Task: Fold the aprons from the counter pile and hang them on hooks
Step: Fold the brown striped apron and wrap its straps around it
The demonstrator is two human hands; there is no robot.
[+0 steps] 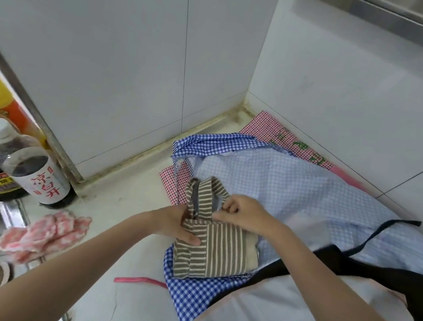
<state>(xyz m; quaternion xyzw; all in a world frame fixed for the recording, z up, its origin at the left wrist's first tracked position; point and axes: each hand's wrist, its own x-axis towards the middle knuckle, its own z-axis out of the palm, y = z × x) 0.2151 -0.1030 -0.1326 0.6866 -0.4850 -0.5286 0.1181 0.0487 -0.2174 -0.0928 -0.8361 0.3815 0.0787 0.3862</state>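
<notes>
Both hands work one folded striped apron (216, 245) lying on the pile (296, 188) on the table (128, 203): the left hand (182, 227) grips its left edge, the right hand (241, 213) pinches its strap. Beneath lie two blue-checked aprons (one pale), one red-checked. Two bottles (30, 164) stand left, near one pink rag (45, 235).

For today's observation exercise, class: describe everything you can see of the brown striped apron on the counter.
The brown striped apron looks like woven cloth, brown with cream stripes, folded into a compact bundle. A strap loop rises at its far end. It lies on the blue checked aprons of the counter pile. The left hand holds its near-left edge, thumb on top; the right hand pinches the strap by the fold.
</notes>
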